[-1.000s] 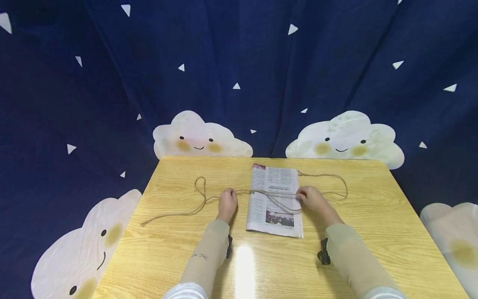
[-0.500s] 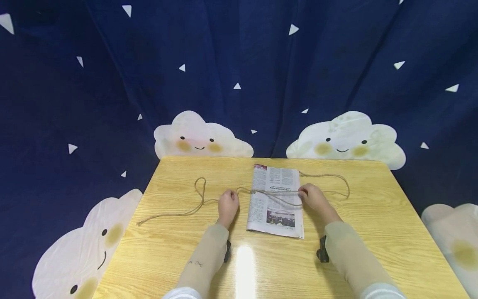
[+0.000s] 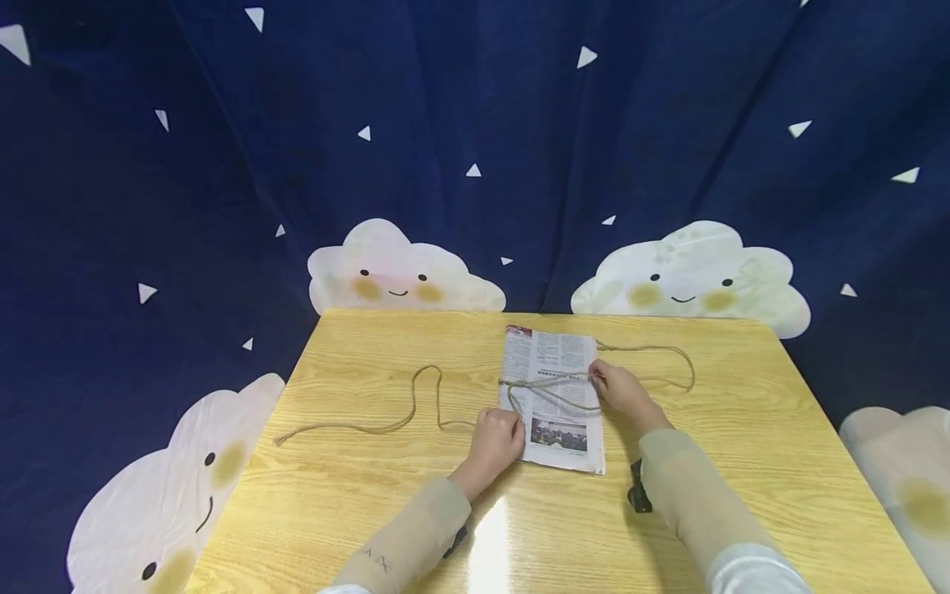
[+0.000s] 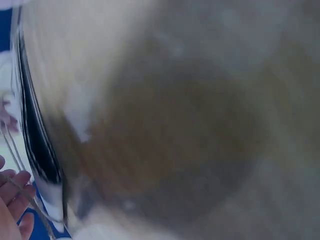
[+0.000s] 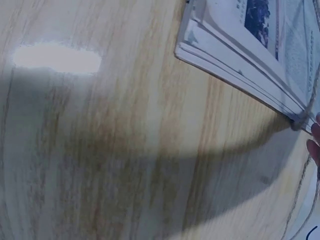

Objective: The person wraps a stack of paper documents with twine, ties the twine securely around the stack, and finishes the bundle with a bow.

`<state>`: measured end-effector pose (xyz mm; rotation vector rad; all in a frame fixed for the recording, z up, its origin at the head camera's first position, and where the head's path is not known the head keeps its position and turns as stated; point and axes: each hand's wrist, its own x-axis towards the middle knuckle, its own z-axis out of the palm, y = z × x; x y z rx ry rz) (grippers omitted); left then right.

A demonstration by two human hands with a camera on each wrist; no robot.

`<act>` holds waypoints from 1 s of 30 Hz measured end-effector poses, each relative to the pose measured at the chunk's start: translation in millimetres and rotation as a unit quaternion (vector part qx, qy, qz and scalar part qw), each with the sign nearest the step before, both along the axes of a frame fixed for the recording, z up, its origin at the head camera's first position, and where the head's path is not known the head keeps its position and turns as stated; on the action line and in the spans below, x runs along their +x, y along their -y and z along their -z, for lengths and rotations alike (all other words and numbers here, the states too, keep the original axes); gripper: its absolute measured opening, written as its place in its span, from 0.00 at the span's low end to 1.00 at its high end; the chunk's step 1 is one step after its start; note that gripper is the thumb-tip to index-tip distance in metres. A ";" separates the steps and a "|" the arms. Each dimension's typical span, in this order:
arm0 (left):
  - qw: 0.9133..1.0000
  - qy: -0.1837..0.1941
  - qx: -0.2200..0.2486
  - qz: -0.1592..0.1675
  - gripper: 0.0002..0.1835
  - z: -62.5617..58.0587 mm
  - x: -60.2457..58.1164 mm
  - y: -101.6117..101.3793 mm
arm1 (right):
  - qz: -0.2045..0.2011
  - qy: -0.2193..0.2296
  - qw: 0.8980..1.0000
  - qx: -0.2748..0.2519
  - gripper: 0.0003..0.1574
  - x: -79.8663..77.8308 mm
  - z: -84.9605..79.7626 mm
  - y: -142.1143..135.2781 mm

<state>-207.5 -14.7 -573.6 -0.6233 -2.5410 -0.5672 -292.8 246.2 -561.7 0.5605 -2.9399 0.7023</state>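
A folded stack of newspaper (image 3: pixel 562 353) lies on the table with brown twine (image 3: pixel 529 384) running across its middle. My left hand (image 3: pixel 496 439) grips the twine at the stack's lower left edge, fingers curled. In the left wrist view, twine crosses the fingers of the left hand (image 4: pixel 15 202). At the stack's right edge, my right hand (image 3: pixel 622 391) pinches the twine between thumb and fingers. Only fingertips of the right hand (image 5: pixel 314 142) show in the right wrist view, beside the twine (image 5: pixel 313 95) bending over the newspaper's edge (image 5: pixel 235 82).
Loose twine trails left over the wooden table (image 3: pixel 356 495), ending near its left side. Another length of twine (image 3: pixel 686 363) loops out to the right of the stack. Behind the table hangs a dark blue curtain (image 3: pixel 416 181) printed with clouds.
My left hand has moved from left of the newspaper toward me and rightward, bringing the twine along. The left loop of twine has opened out. My right hand has hardly moved.
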 end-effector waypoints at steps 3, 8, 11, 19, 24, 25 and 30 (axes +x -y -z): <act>0.999 -0.002 -0.012 0.032 0.14 2.3 10.4 -7.3 | -0.008 0.010 1.000 0.012 0.06 2.2 1.4 -0.5; 0.998 0.014 -0.055 0.039 0.08 8.0 22.4 -15.0 | -0.024 0.030 0.999 0.030 0.14 5.1 3.5 -0.5; 0.996 0.025 -0.085 0.025 0.05 10.7 25.7 -17.2 | -0.021 0.049 0.998 0.032 0.16 5.5 5.6 -0.2; 0.994 0.067 -0.081 0.005 0.06 9.2 22.5 -16.7 | -0.021 0.024 0.999 0.017 0.14 11.3 10.8 0.4; 0.994 0.090 -0.054 -0.016 0.10 9.9 15.9 -7.0 | -0.002 0.026 0.999 0.022 0.14 22.0 11.2 5.7; 0.994 0.093 -0.052 -0.020 0.10 10.0 14.4 -4.6 | 0.003 0.033 0.999 0.020 0.14 24.6 11.2 7.3; 0.992 0.109 -0.057 -0.030 0.05 10.5 5.0 8.3 | 0.030 0.034 0.998 0.041 0.13 41.6 10.2 16.9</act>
